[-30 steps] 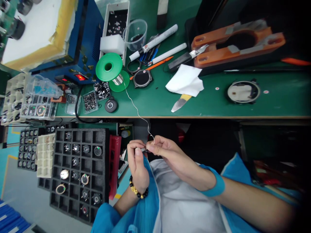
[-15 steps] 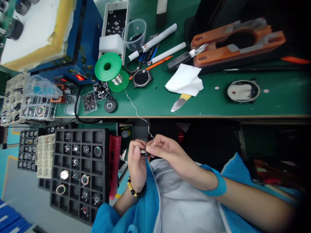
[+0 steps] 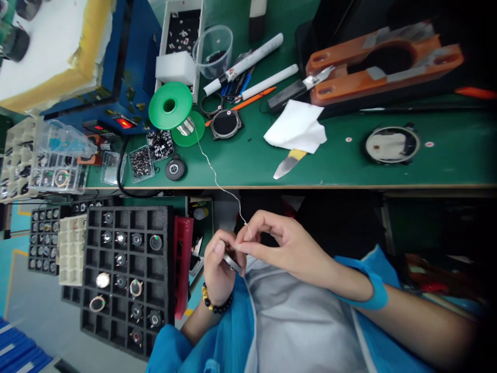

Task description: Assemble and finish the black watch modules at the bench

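My left hand [image 3: 218, 272] is closed round a small round watch case [image 3: 232, 263], held tilted with its thin metal rim showing. Most of the case is hidden by the fingers. Just to the right, my right hand [image 3: 289, 249] pinches thumb and forefinger together at the end of a thin solder wire [image 3: 233, 195]; the tip cannot be made out. That wire runs slack from a green spool [image 3: 169, 106] on the bench. Both hands are below the bench edge, in front of my body, with the fingertips almost touching.
On the green bench [image 3: 233, 168] lie a watch body [image 3: 393, 145], a knife blade [image 3: 287, 165] beside folded white paper [image 3: 295, 127], pens, and an orange fixture [image 3: 330, 93]. At left are a blue powered unit [image 3: 135, 67] and a black foam tray [image 3: 128, 269] of watch parts.
The watch case has tipped in my left hand, its rim now slanting. My right hand has shifted slightly right and its pinch has risen clear of the case, wire moving with it.
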Tool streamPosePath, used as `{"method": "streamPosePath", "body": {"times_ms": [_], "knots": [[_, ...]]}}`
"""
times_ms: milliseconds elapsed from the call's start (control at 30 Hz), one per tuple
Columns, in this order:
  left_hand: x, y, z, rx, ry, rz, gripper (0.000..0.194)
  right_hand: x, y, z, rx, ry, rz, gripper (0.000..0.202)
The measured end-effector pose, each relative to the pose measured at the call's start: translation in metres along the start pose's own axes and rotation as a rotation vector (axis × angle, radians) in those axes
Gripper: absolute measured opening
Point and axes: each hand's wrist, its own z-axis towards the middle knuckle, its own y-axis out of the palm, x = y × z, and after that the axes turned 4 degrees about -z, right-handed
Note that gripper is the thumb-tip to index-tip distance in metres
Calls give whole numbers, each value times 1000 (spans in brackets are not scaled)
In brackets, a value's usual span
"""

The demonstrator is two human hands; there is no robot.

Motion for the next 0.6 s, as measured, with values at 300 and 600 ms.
{"method": "streamPosePath", "body": {"times_ms": [300, 600], "knots": [[2, -3, 5, -9, -116, 14, 33, 5, -9, 4, 7, -127, -197, 10], [-3, -11, 3, 128, 16, 407, 33, -1, -22, 5, -27, -339, -708, 10]]}}
